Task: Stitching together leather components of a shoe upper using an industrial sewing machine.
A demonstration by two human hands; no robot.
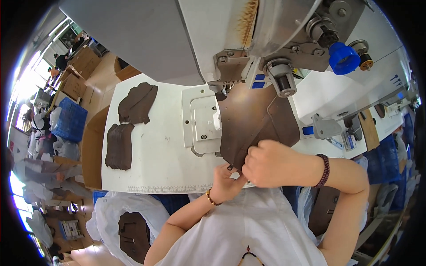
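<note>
A large brown leather-like piece (259, 126) with a folded flap lies under the sewing machine head (248, 57). My right hand (271, 164) is closed on its near edge, fingers curled in a pinch. Just left of it, my left hand (226, 184) grips the piece's lower corner, thumb and fingers close to the right fingertips. A small dark fitting (230, 167) shows beside the left fingers; its kind is unclear. The fingertips partly hide the corner between them.
On the white table (164, 166), brown cut pieces (138, 103) and a neat stack (119, 146) lie at the left. A ruler strip (173, 189) runs along the front edge. Plastic-lined bins with brown pieces (134, 237) stand below. Small tools (349, 139) lie at the right.
</note>
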